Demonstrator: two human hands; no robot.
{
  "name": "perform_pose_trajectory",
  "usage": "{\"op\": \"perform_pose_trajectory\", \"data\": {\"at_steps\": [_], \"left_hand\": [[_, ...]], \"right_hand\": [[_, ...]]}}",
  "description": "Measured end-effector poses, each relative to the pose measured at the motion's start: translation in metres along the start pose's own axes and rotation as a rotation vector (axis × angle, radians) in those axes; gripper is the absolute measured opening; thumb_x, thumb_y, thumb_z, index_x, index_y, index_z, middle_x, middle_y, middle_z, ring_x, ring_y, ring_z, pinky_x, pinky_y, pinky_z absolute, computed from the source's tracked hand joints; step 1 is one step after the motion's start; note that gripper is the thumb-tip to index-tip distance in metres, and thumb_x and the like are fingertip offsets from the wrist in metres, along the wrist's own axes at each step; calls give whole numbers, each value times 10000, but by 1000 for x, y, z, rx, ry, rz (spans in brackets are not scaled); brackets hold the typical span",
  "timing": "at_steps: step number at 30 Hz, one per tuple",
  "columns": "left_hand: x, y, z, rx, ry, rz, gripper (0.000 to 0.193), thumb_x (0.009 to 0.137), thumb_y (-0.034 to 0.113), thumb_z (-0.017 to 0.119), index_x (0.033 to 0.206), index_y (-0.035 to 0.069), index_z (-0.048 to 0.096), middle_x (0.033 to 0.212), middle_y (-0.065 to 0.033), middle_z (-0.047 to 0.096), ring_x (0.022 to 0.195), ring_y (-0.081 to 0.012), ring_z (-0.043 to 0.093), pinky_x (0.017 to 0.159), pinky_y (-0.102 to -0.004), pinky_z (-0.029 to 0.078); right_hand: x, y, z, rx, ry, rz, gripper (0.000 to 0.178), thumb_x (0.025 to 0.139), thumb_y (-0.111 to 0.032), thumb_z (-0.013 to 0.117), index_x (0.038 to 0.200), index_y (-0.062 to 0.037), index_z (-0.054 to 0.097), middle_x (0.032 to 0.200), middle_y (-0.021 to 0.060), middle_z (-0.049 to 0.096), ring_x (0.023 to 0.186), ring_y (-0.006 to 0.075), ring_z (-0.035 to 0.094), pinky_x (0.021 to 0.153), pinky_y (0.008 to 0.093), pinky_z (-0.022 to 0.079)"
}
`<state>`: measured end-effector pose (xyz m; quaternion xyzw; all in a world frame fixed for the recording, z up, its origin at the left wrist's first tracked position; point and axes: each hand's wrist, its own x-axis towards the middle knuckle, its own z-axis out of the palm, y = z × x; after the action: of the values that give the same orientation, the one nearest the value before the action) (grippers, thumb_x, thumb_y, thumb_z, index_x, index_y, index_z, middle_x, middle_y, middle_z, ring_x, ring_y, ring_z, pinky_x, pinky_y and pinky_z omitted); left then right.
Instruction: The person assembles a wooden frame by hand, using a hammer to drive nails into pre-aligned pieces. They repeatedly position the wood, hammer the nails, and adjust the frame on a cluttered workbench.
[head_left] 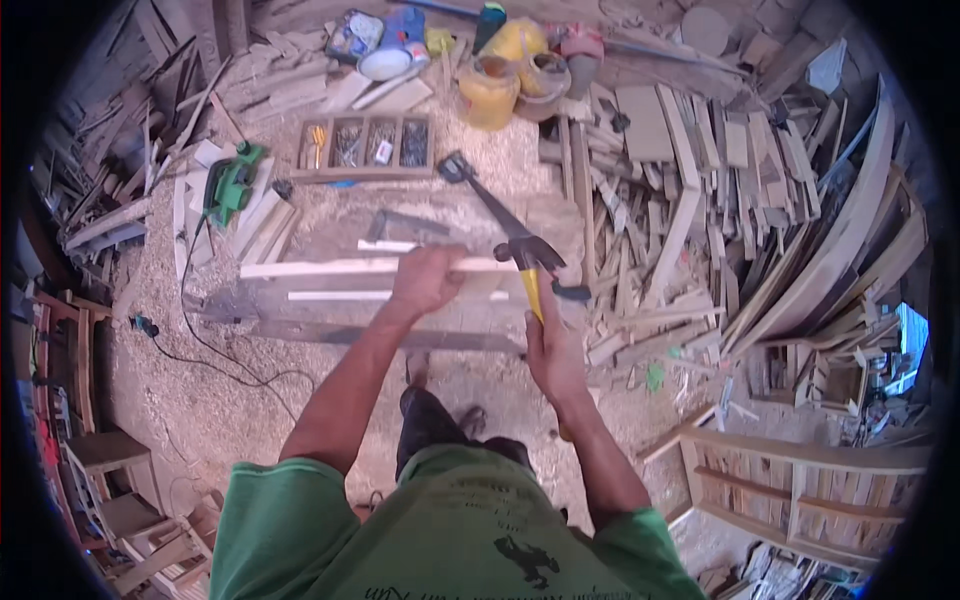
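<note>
My left hand point(428, 280) is closed around a long pale wooden strip point(320, 267) lying across the workbench point(350, 330). In my right hand point(556, 355) is a claw hammer point(532, 285) with a yellow handle and dark head, held by the handle over the strip's right end. Whether the head touches the strip I cannot tell. A thinner pale strip point(340, 296) lies on the nearer side. Beyond my left hand are a short pale piece point(387, 246) and a dark metal square point(410, 224). A long dark tapered tool point(485, 200) lies beyond the hammer head.
A wooden compartment box point(365, 175) of nails and small hardware stands at the back. Left of it lies a green power planer point(232, 185) with a trailing cord. Yellow containers point(490, 92) stand farther back. Scrap wood point(690, 180) is heaped right; a wooden frame point(790, 480) lies lower right.
</note>
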<state>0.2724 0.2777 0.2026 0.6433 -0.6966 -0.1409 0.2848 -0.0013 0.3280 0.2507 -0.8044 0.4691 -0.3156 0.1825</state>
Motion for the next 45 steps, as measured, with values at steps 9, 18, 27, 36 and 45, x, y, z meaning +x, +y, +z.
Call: {"op": "perform_pose_trajectory", "data": {"at_steps": [9, 18, 27, 36, 45], "left_hand": [[-13, 3, 8, 52, -47, -45, 280, 896, 304, 814, 1152, 194, 788, 1002, -146, 782, 986, -418, 734, 876, -540, 580], [-6, 9, 1, 51, -25, -13, 305, 861, 264, 805, 1137, 134, 810, 977, -183, 778, 941, -418, 733, 874, -539, 563], [56, -38, -21, -326, -625, 26, 458, 965, 492, 786, 1200, 102, 739, 1084, -189, 779, 1069, -401, 753, 951, -503, 573], [236, -260, 7, 216, -30, -2, 231, 927, 178, 718, 1146, 151, 785, 1179, -149, 750, 1141, -405, 696, 978, -529, 567], [266, -273, 35, 187, 130, 20, 98, 859, 159, 781, 955, 145, 766, 1061, -86, 720, 1073, -356, 686, 953, -517, 554]], "right_hand": [[7, -29, -29, 91, 245, -174, 640, 1086, -47, 596, 1696, -52, 402, 884, 246, 703, 710, 401, 704, 661, 467, 558], [-3, -17, 6, 74, 50, 151, 609, 1098, -194, 620, 1680, -200, 440, 937, 284, 729, 769, 522, 715, 677, 620, 547], [-9, -3, 21, -93, -129, 303, 474, 1086, -185, 642, 1549, -120, 564, 925, 261, 722, 760, 510, 715, 670, 592, 577], [-7, -15, 35, 46, -66, 466, 324, 1034, -41, 695, 1357, -52, 677, 882, 238, 712, 712, 445, 709, 615, 499, 552], [-3, -35, 41, 17, -41, 559, 382, 1033, -6, 683, 1413, 18, 653, 881, 265, 726, 684, 434, 711, 629, 486, 549]]}}
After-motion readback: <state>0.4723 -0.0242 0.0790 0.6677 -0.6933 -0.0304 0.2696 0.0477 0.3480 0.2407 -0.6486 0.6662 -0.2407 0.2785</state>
